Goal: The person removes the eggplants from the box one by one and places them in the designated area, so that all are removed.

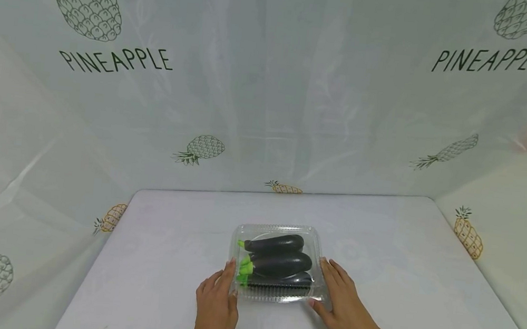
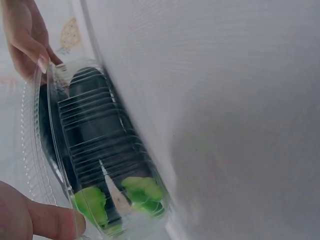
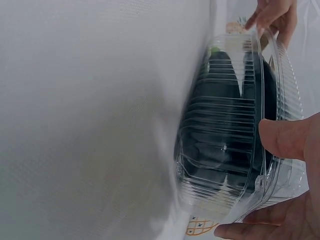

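Note:
A clear plastic clamshell box point(image 1: 274, 297) lies lidded on the white table, with dark eggplants point(image 1: 282, 264) inside, their green stem ends toward the left. My left hand point(image 1: 217, 306) is at the box's left side, fingers extended along it and thumb near the front corner. In the left wrist view that thumb point(image 2: 57, 222) touches the rim by the green stem ends. At the opposite side is my right hand point(image 1: 347, 307), its fingers straight along the edge. The right wrist view shows the right thumb point(image 3: 280, 137) against the box's rim, fingers reaching past its end.
The white tabletop point(image 1: 170, 240) extends around the box on all sides. Behind and beside the table hangs a pale curtain point(image 1: 269, 107) printed with pineapples and lettering.

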A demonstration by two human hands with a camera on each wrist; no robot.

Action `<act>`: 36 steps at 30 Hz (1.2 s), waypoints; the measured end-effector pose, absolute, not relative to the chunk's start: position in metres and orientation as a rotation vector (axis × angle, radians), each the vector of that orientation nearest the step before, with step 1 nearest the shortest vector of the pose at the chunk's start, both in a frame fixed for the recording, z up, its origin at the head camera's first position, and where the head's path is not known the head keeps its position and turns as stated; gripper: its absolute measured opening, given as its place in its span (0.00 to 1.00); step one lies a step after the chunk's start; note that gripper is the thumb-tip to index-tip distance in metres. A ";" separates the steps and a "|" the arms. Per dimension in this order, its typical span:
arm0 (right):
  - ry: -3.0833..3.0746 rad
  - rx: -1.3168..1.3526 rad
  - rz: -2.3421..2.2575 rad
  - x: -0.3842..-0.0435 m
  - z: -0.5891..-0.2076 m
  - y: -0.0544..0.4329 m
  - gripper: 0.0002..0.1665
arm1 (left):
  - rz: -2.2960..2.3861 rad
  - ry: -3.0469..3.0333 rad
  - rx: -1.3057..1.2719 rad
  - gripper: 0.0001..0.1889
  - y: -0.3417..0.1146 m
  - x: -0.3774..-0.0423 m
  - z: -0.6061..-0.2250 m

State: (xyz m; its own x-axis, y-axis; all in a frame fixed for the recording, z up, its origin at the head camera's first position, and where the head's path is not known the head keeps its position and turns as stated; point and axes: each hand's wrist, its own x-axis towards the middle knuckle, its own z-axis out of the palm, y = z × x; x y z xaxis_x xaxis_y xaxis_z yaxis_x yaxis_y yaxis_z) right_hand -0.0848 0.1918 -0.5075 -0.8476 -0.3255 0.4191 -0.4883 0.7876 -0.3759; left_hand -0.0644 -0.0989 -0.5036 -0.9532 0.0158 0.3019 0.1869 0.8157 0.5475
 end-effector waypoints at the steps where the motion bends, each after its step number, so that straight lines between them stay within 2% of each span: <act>1: -2.643 0.623 0.684 -0.085 -0.508 0.192 0.52 | -0.850 -2.709 -0.153 0.36 -0.099 -0.065 -0.504; 21: -2.636 0.607 0.640 -0.086 -0.510 0.192 0.49 | -0.977 -2.680 -0.126 0.35 -0.104 -0.068 -0.513; 36: -2.651 0.558 0.597 -0.084 -0.510 0.188 0.40 | -1.011 -2.630 -0.157 0.35 -0.103 -0.068 -0.510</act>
State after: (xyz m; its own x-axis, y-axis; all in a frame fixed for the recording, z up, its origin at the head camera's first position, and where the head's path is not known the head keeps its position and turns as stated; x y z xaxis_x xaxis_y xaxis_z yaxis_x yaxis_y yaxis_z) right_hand -0.0844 0.1881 -0.5102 -0.8549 -0.2944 0.4271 -0.4491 0.8320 -0.3256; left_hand -0.0677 -0.1027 -0.5098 -0.9434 -0.0115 0.3315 0.2135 0.7437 0.6335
